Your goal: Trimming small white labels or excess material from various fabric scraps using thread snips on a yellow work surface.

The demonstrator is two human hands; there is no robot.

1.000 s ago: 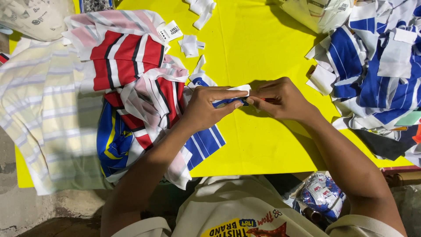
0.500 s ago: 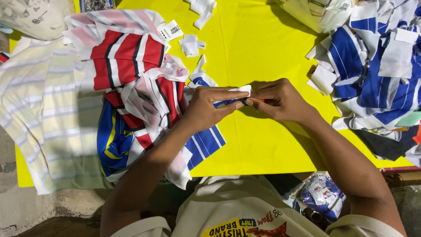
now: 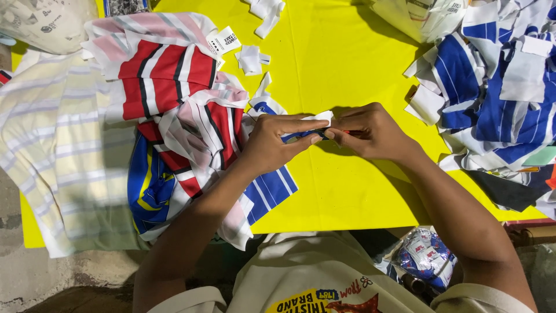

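Two hands meet over the middle of a yellow counter point(image 3: 347, 52). Left hand point(image 3: 275, 142): its grip is pressed together, thumb above and fingers below, pinching the edge of a blue-and-white striped garment point(image 3: 272, 188) where a small white label point(image 3: 319, 117) sticks up. Right hand point(image 3: 370, 132): its grip is closed around a slim red-handled tool point(image 3: 351, 133), most of which the fingers hide; what kind of tool it is cannot be told. The tool's tip touches the pinched cloth just beside the left fingertips point(image 3: 315, 139).

The striped garment trails from the hands toward the near edge of the counter, lying against a heap of red, white and blue striped garments point(image 3: 174, 98) to the left. Further left lies a pale cream striped garment point(image 3: 52, 150), hanging over the counter's edge. On the right side, well apart from the hands, sits a pile of blue-and-white cloth pieces point(image 3: 486, 87). Several loose white labels point(image 3: 252, 58) lie scattered on the bare yellow surface beyond the hands. A crumpled plastic bag point(image 3: 425, 258) rests below the counter, near the right forearm.
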